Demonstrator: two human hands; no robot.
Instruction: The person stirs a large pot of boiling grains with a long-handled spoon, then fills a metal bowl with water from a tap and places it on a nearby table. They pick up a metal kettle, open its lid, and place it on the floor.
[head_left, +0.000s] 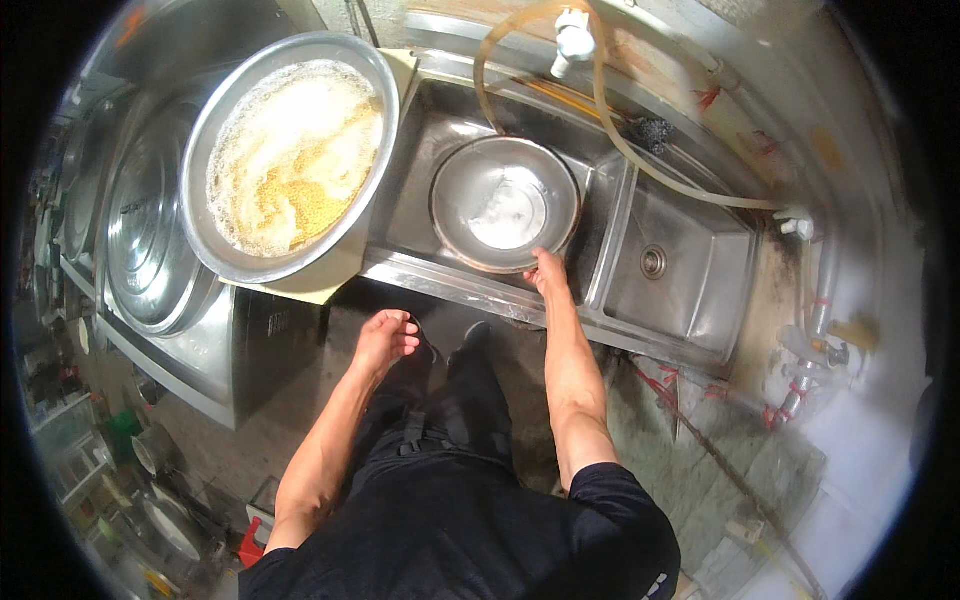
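My right hand (549, 271) grips the near rim of a round stainless steel basin (457, 196), thumb over the edge. The basin sits inside the larger left bowl of a double steel sink (409, 225), with a bright, whitish patch at its bottom. My left hand (386, 341) hangs in front of the sink with loosely curled fingers and nothing visible in it. Up and left of that hand stands a big metal tub (196, 172) holding yellow grains or beans (324, 208) in foamy liquid. The tub rests on a pale yellow board (330, 281).
A translucent hose (615, 139) loops from the wall past a white tap (574, 41) and over the sink divider. The right sink bowl shows a drain (653, 262). At left is a steel unit with a round metal lid (146, 225). Pipes (821, 285) run along the right wall.
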